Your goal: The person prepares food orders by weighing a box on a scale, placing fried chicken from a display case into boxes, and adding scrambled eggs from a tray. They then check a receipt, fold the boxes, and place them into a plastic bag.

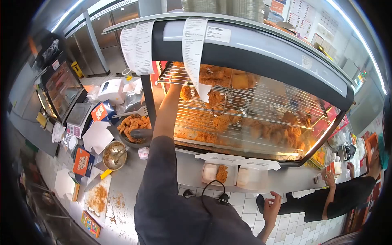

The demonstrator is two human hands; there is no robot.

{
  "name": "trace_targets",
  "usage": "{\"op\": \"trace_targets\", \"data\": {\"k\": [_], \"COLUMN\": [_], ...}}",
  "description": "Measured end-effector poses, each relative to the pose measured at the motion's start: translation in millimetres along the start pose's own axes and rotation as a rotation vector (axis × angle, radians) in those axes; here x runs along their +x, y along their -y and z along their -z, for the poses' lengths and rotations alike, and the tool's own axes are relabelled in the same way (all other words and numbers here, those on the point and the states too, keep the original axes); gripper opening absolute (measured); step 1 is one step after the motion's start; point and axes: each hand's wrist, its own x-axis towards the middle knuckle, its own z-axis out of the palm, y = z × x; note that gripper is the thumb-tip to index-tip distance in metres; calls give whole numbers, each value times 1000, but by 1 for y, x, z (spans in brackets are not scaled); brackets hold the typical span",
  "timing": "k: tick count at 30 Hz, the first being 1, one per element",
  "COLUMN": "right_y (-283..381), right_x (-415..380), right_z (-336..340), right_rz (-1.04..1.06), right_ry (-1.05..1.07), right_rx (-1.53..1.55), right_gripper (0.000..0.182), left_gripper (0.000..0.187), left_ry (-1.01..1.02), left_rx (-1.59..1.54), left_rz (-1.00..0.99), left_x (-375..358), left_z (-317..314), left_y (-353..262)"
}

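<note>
My left hand [176, 77] reaches into a lit glass food warmer [257, 98], over its upper wire rack [261, 96]. A hanging receipt [192, 49] and the rack's glare hide its fingers. Fried chicken pieces [222, 121] lie on the racks around and below it. Low over the floor tiles, my right hand [270, 207] is held out with loosely bent fingers, apart and holding nothing. On the counter edge before me, an open takeaway box [209, 173] contains something white and a fried chicken piece [221, 174]; a second open box [250, 179] stands beside it.
Left of the warmer are a bowl of fried chicken [132, 125] with tongs, a metal bowl [114, 155], a yellow-handled knife [98, 179] and a crumb-covered board [98, 198]. A scale [77, 118] stands farther back. At right, another person [339, 198] works at the counter.
</note>
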Motion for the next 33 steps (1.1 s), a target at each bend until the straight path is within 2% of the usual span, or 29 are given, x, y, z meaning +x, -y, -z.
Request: {"op": "trace_targets", "data": {"k": [6,12,14,15,17,19,22,24,28,30,31,33], "right_y": [-3,50,61,65,66,67,67,71,73,71,69,68], "right_x": [1,30,38,42,47,50,53,54,52,48,46,38], "right_z": [-4,-15,-18,-21,-27,-30,-33,-32,-32,-32,-32,-32], "right_rz": [45,102,146,150,203,211,211,260,238,236,216,197], "right_ry": [34,147,207,212,230,260,293,293,292,269,272,252], "right_rx": [-12,-39,-62,-74,-109,-141,-174,-187,-183,-191,-183,-172], "right_gripper": [36,38,39,39,38,38,39,35,41,42,41,38], "left_gripper": [37,35,41,41,49,58,66,66,57,46,46,38], "left_ry": [-117,-267,-37,-37,-388,-584,-610,-646,-505,-313,-291,75], "left_rx": [-14,-42,-269,-273,-486,-477,-494,-708,-626,-1134,-1134,-2036], "left_rz": [-15,1,199,213,230,140,55,-47,31,316,314,720], "left_x": [-36,-87,-108,-122,-155,-191,-252,-274,-261,-243,-236,-224], "left_z": [14,31,35,41,71,72,79,83,84,69,62,53], "left_y": [-5,-7,-17,-20,-34,-42,-63,-77,-73,-66,-61,-50]}}
